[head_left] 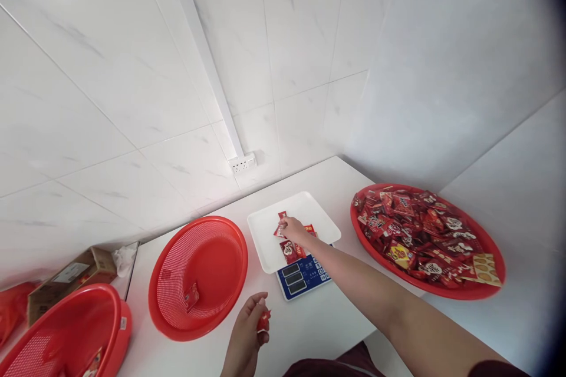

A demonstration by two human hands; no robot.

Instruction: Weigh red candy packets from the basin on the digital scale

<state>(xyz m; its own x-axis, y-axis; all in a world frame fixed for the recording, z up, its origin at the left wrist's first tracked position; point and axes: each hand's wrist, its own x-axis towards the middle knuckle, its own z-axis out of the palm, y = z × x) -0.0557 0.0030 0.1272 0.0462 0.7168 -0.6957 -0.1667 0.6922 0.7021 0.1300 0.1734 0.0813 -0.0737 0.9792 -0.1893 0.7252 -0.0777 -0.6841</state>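
My right hand [292, 228] reaches over the white tray [265, 241] of a blue digital scale [303, 277], its fingers closed on a red snack packet [280, 228]. Several more red packets [292, 248] lie on that tray beside the hand. My left hand [247, 327] hovers low near the table's front edge, pinching a small red packet [263, 320]. Just left of it sits a red mesh basket [221, 235] with one red packet [191, 296] inside.
A wide red basket [469, 291] heaped with red packets stands at the right. Another red basket [88, 312] sits at the lower left beside a cardboard box [66, 283]. White tiled walls meet in a corner behind the white table [309, 324]; a wall socket [242, 163] sits there.
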